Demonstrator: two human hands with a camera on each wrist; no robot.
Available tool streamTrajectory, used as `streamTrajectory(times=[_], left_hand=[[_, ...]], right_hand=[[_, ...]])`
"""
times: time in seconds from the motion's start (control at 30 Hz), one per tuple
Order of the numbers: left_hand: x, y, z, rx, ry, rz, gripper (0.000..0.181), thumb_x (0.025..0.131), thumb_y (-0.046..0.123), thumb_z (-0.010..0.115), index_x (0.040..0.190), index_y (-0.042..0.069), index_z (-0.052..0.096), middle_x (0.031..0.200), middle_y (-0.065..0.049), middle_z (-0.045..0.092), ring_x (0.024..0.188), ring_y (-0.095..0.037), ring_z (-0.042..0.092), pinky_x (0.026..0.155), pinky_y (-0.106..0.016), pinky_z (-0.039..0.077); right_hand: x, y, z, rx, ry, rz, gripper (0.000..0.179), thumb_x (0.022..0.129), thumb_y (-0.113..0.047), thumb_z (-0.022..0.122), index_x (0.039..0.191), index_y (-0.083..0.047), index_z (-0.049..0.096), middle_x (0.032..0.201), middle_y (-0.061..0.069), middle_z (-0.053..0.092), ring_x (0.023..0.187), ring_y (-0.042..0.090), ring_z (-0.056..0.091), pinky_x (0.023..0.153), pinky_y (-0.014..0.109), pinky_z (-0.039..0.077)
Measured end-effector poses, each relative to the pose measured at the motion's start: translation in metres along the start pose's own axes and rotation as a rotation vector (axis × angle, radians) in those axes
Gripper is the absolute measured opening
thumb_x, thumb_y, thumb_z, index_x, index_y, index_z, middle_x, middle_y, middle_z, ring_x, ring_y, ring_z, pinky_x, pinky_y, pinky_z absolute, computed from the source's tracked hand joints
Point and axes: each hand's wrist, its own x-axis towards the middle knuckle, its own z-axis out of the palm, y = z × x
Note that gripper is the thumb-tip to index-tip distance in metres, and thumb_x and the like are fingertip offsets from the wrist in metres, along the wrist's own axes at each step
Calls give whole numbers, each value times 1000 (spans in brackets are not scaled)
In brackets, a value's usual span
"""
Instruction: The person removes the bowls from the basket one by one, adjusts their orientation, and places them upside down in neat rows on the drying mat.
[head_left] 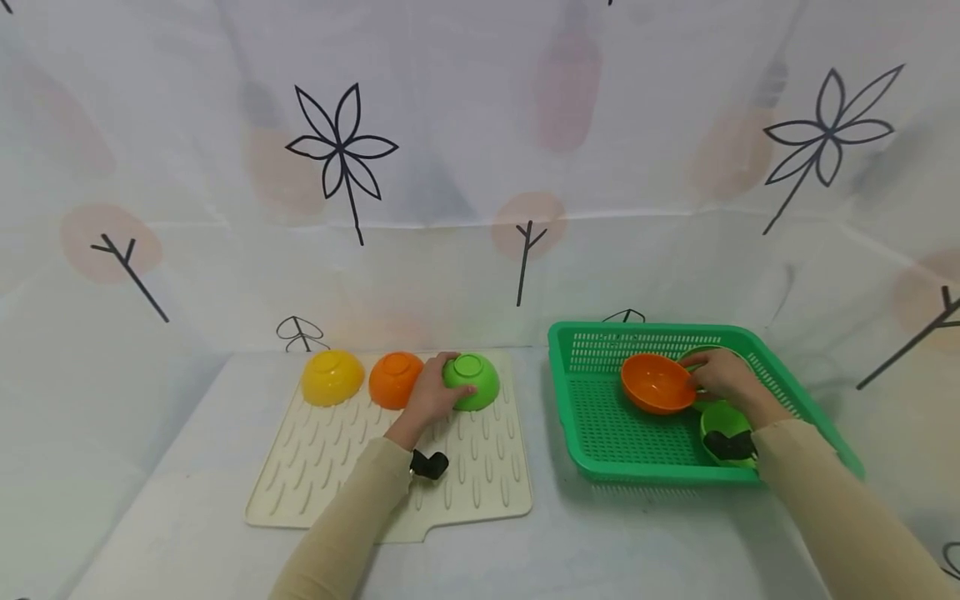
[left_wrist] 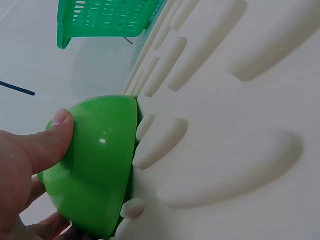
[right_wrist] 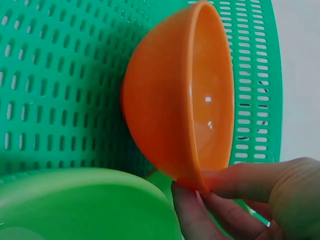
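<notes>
**Beige sleeves [head_left: 341, 525] foremost, stretched out left and right**

My left hand [head_left: 429, 393] curls round an upturned green bowl [head_left: 474, 382], thumb on the near side, fingers [left_wrist: 47, 226] round the other; the bowl sits rim-down on the ridges of a cream mat [head_left: 480, 475]. My right hand [head_left: 723, 377] pinches the rim of a wide orange bowl [head_left: 654, 385] between thumb and fingers. That bowl is mouth-up inside a green basket [head_left: 566, 417] — whether its base touches the basket's floor, I cannot tell.

Close to my right wrist lies a second green bowl [head_left: 722, 421], partly covered by a black wrist piece [head_left: 727, 446]; behind my fingers a paler green rim [head_left: 712, 349] shows.

To the left of my left hand, in a row along the mat's far edge, a smaller orange bowl [head_left: 393, 382] and then a yellow bowl [head_left: 332, 379] stand upside down. Mat and basket rest apart on a white desk [head_left: 187, 500], and beyond it hangs a pale cloth [head_left: 442, 158] printed with black-outlined flowers and soft blots.
</notes>
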Motion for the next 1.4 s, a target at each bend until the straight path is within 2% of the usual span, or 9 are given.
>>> streamTrajectory(times=[0.17,0.37,0.57,0.83,1.17,1.4], left_hand=[[0,0,1,-3,23,-4,70,86,27,81,145,13,48,142,-15,49,128,-34,49,106,-52,42],[0,0,1,3,26,-10,70,86,28,81,146,13,48,143,-14,49,129,-33,48,106,-51,42],[-2,-1,0,-17,33,-12,69,85,27,81,145,14,49,143,-14,50,128,-33,49,106,-51,42],[-1,-1,1,-27,38,-16,69,86,27,80,146,15,48,145,-12,50,131,-33,48,108,-51,40],[-3,0,3,-57,23,-22,70,87,27,79,148,15,47,147,-11,49,131,-33,48,108,-52,39],[-6,3,2,-76,13,4,70,89,24,77,149,12,44,148,-12,47,133,-33,46,110,-52,37]], right_hand=[[-3,-4,-3,1,-3,-33,48,90,6,51,135,22,43,134,44,42,104,41,63,78,44,60],[-4,-9,-8,41,-37,-49,50,94,4,49,140,20,38,140,42,39,110,41,60,88,48,56],[-17,-32,-15,55,-48,-126,52,98,-3,51,144,16,36,142,41,38,110,36,62,92,47,54],[-32,-60,-11,31,-35,-171,50,98,-7,54,142,13,41,138,38,46,108,34,63,84,38,58],[-50,-81,-2,54,-16,-225,48,99,-8,56,140,13,45,133,36,52,107,34,65,82,37,59],[-64,-94,6,54,-4,-269,45,98,-11,60,137,10,51,130,31,58,100,30,67,79,34,60]])
